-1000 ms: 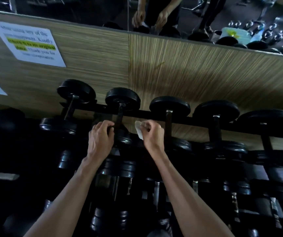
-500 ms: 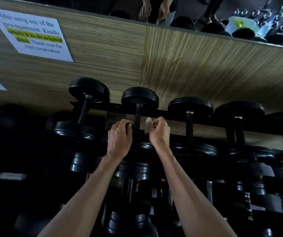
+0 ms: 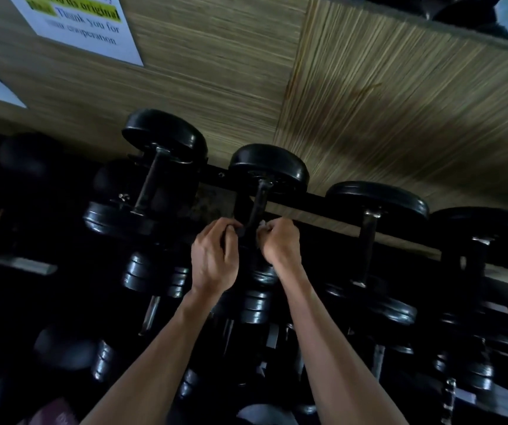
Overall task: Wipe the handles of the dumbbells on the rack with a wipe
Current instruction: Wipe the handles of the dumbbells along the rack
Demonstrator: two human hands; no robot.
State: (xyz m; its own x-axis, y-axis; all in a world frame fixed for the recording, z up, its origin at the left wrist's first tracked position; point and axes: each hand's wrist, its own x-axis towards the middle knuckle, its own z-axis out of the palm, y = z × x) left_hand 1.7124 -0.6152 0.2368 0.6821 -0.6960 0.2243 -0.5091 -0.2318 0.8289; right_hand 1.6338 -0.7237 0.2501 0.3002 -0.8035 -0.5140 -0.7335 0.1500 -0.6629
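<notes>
Black dumbbells lie side by side on the top rail of a dark rack (image 3: 317, 200). Both my hands are at the handle (image 3: 257, 200) of the second dumbbell (image 3: 269, 167) from the left. My left hand (image 3: 214, 256) has its fingers curled at the left side of the handle's lower end. My right hand (image 3: 280, 242) is curled on the right side, pinching a white wipe (image 3: 262, 225) against the handle. Only a small bit of the wipe shows between the fingers and the bar.
A neighbouring dumbbell (image 3: 154, 167) lies left and another (image 3: 372, 210) right of the one I touch. Lower rack tiers hold several more dark dumbbells (image 3: 255, 305). A wood-grain wall panel (image 3: 369, 102) rises behind, with a printed notice (image 3: 84, 23) at the upper left.
My view has tipped down and closer to the rack. Both hands have closed in on the second dumbbell's handle, and the wipe now sits against the bar, mostly hidden.
</notes>
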